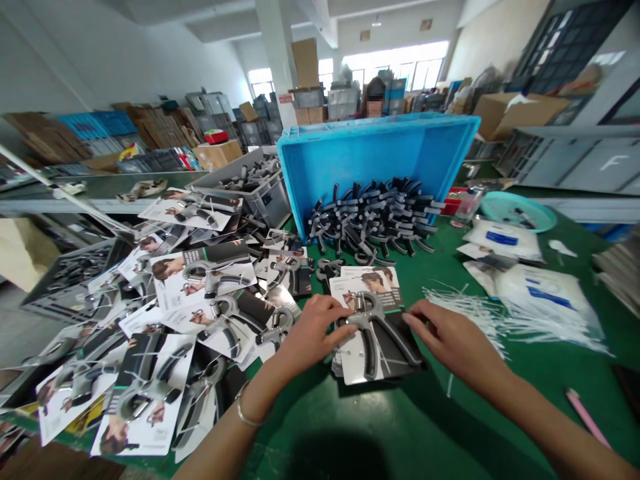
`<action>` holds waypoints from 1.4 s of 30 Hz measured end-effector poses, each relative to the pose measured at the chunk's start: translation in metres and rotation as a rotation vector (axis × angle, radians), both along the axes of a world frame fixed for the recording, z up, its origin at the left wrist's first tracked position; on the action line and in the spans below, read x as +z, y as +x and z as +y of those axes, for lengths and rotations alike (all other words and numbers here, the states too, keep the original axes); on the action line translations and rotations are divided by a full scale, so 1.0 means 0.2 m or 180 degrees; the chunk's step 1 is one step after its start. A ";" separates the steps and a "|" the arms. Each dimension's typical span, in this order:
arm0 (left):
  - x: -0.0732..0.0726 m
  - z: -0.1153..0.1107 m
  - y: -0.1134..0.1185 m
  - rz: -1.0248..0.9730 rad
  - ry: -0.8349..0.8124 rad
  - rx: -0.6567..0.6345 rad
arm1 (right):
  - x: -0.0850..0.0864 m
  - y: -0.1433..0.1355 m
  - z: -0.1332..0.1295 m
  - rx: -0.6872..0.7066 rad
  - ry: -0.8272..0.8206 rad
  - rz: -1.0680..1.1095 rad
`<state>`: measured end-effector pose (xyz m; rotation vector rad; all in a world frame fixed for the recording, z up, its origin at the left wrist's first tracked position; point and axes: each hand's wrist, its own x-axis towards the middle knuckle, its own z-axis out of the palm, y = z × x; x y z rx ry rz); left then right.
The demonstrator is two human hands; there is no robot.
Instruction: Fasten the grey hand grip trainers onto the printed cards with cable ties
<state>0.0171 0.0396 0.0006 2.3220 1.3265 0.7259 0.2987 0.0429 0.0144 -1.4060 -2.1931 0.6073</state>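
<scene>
A grey-and-black hand grip strengthener [373, 333] with a coil spring lies on a printed backing card [353, 367], on top of a small stack of such cards. My left hand [317, 327] is at its left side, thumb and forefinger closed on the grip near the spring. My right hand [447, 337] is at the card's right edge with bent fingers, thumb close to the forefinger; what they pinch, if anything, I cannot make out. A thin white tie [384, 357] shows between the handles. Loose white cable ties [470, 310] lie beyond my right hand.
Carded grips [205, 277] are heaped at left. A blue crate [370, 153] on its side spills loose grips [375, 217]. At right are bagged ties [545, 300], a turquoise tray [543, 210] and a pink pen [587, 417] on the green table [300, 427]. A person [374, 100] is behind the crate.
</scene>
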 end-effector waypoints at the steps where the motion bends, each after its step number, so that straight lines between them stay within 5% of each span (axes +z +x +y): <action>1: 0.01 0.02 0.00 -0.0040 -0.0003 0.0009 | 0.01 0.00 -0.02 0.0184 0.0120 -0.0049; 5: 0.02 0.11 0.04 -0.0308 0.0144 0.0221 | 0.05 -0.06 -0.08 0.0986 0.0192 -0.0208; 12: 0.02 0.15 0.16 -0.0565 0.0109 0.0076 | 0.01 -0.04 -0.15 0.1218 0.0274 -0.0310; 16: 0.03 0.09 0.18 -0.0685 -0.0063 -0.0005 | -0.03 0.00 -0.20 0.0924 0.0145 0.0025; 22: -0.01 0.06 0.21 -0.0617 -0.0129 0.0091 | -0.02 -0.08 -0.29 0.1042 0.0569 -0.0600; 29: -0.02 0.06 0.19 -0.0758 -0.0372 0.0044 | -0.05 -0.10 -0.27 0.0605 0.0725 -0.0554; 35: -0.02 0.10 0.18 -0.1014 -0.0571 -0.0084 | -0.05 -0.16 -0.30 0.0859 0.0874 -0.0953; 42: -0.04 0.08 0.16 -0.1295 -0.0513 0.0007 | -0.12 -0.21 -0.26 0.0441 0.0783 -0.0483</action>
